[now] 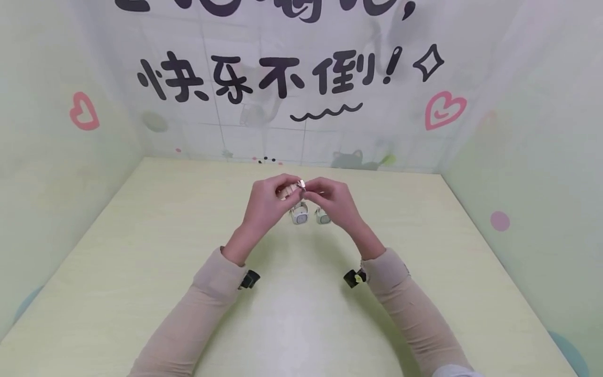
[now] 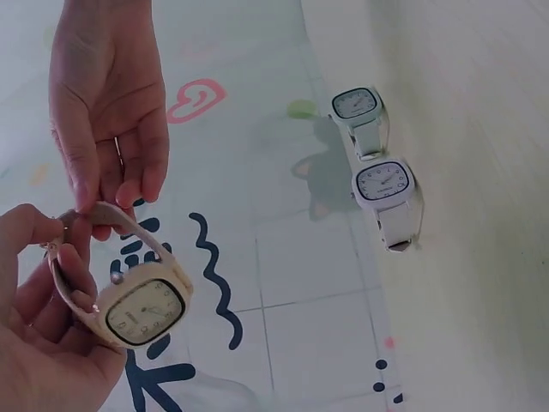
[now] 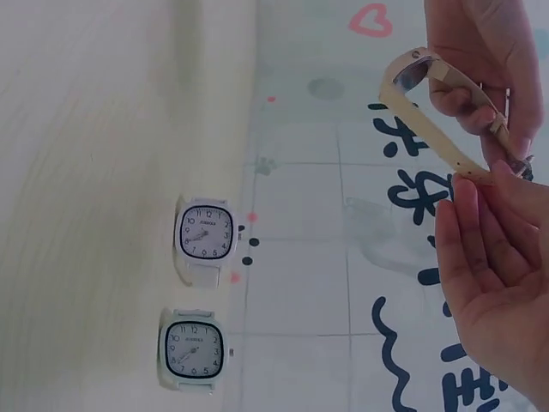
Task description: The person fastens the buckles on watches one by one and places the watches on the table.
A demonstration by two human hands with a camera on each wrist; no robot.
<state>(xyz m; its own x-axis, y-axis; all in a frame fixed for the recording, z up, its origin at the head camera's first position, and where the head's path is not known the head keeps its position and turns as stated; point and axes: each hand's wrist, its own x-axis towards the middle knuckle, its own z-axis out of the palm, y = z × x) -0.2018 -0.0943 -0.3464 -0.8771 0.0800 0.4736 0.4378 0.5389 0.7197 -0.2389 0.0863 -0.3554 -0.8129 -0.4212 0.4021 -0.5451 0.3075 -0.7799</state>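
Note:
A cream wristwatch [image 2: 144,311] is held up off the table between both hands. My left hand [image 1: 264,205] grips its strap, with the fingers curled around the band near the buckle. My right hand [image 1: 338,203] pinches the strap's holed end between thumb and fingers, as the right wrist view shows. The strap [image 3: 433,136] forms a loop whose two ends meet at the fingertips. Whether the buckle is fastened cannot be made out. Just below the hands in the head view, a white watch [image 1: 300,216] and a pale green watch [image 1: 323,217] stand side by side on the table.
The pale wooden table [image 1: 141,251] is walled in at the back and both sides. Black lettering and pink hearts mark the translucent back panel [image 1: 264,131]. A black wrist camera [image 1: 250,279] sits below the left cuff, another [image 1: 352,278] below the right.

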